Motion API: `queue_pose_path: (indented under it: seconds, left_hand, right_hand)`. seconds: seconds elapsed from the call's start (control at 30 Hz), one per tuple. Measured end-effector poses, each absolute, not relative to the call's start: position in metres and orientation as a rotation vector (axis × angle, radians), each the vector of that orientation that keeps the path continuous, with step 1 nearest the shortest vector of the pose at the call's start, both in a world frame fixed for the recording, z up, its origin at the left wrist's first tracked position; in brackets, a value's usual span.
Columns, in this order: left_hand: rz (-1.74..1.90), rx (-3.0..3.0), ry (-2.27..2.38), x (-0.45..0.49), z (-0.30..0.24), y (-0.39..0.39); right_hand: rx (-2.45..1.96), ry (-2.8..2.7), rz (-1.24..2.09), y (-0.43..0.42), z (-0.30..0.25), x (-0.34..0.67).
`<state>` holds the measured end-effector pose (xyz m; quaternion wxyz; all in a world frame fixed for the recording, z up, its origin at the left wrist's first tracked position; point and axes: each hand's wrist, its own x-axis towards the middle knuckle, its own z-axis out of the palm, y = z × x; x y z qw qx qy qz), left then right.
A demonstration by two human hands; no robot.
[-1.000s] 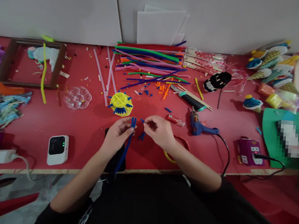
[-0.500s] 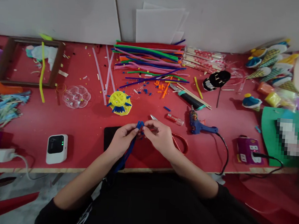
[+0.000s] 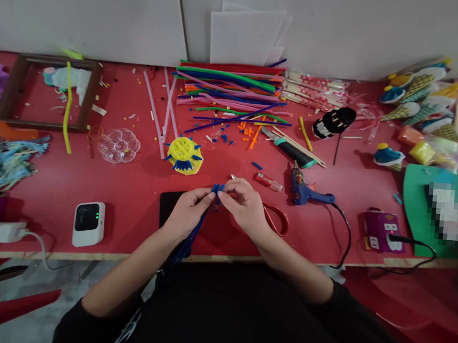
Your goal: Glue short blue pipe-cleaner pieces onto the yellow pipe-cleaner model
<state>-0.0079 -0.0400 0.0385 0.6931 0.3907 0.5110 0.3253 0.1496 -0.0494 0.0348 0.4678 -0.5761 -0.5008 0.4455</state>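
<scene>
Blue pipe cleaners are pinched between my two hands near the table's front edge. My left hand is closed on them, and their long ends hang down past its palm toward my lap. From the other side, the thumb and fingertips of my right hand press on the short folded ends. Red-handled scissors lie partly hidden under my right hand. Beyond my left hand stands a yellow wheel-shaped piece with blue pipe cleaner tips sticking out around it.
A blue glue gun, a small red-clear tube and a utility knife lie to the right. Bundled pipe cleaners line the back wall. A white device stands left, and a purple power socket right.
The fingertips have shifted slightly on the blue pipe cleaners, whose short ends now show a little differently. The whole view has moved slightly; the things on the table stay put.
</scene>
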Motion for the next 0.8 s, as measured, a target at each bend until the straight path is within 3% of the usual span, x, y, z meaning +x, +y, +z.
queue_pose_path:
  seconds: [0.33,0.53,0.8]
  left_hand:
    - [0.646,0.874,1.104,-0.005,0.043,-0.039]
    - [0.641,0.951,1.159,-0.011,0.049,-0.037]
    - [0.630,0.533,1.027,-0.008,0.049,-0.037]
  right_hand:
    - [-1.280,-1.262,1.167,-0.053,0.035,0.149]
    - [-1.321,-1.598,0.971,-0.047,0.047,0.164]
    - [-1.331,-1.513,0.915,-0.047,0.046,0.159]
